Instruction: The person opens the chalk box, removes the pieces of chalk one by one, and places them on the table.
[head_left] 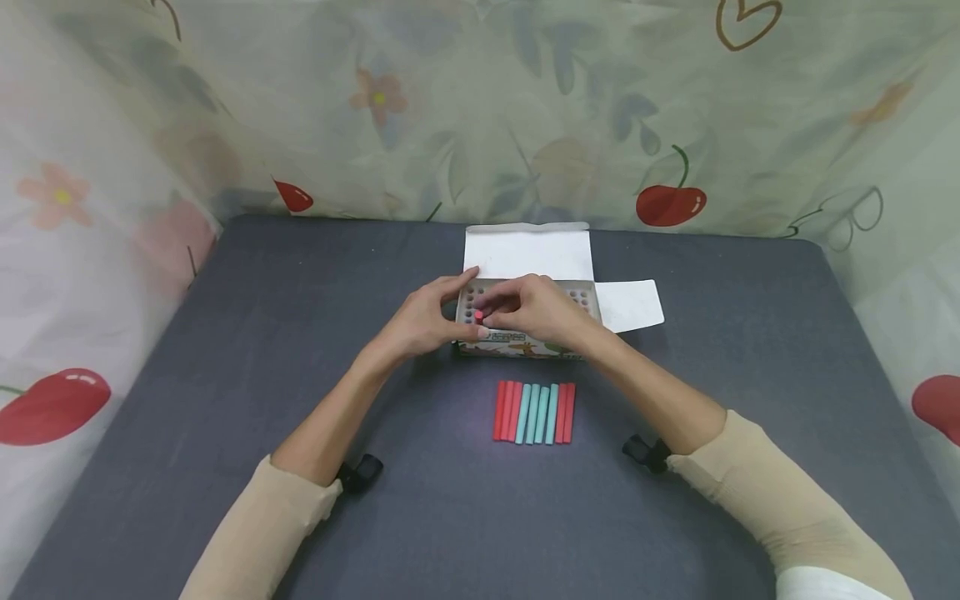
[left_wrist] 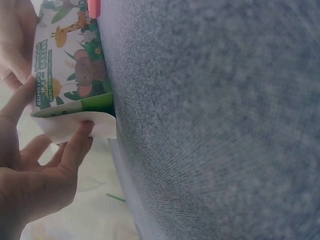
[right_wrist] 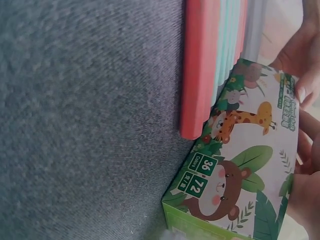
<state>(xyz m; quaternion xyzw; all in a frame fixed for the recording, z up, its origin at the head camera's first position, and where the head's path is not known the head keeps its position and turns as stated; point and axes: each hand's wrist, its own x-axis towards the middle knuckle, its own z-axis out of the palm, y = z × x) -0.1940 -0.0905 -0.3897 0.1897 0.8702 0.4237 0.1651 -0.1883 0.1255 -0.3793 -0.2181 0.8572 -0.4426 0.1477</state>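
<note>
An open cardboard box (head_left: 517,347) with cartoon animals on its front stands toward the back of the table. Inside it is a tray with rows of round holes. My left hand (head_left: 426,321) grips the box's left end, thumb along the front edge; in the left wrist view its fingers (left_wrist: 75,145) press a white side flap (left_wrist: 102,125). Over the left part of the tray, my right hand (head_left: 543,308) pinches a short-looking pink-red stick (head_left: 478,315) between thumb and fingers. Its lower part is hidden. Several red and teal sticks (head_left: 532,413) lie side by side in front of the box.
The white lid (head_left: 528,254) is folded back behind the box. Another white flap (head_left: 630,306) sticks out to its right. A dark grey cloth (head_left: 225,400) covers the table, and a patterned curtain (head_left: 450,108) hangs behind and at the sides.
</note>
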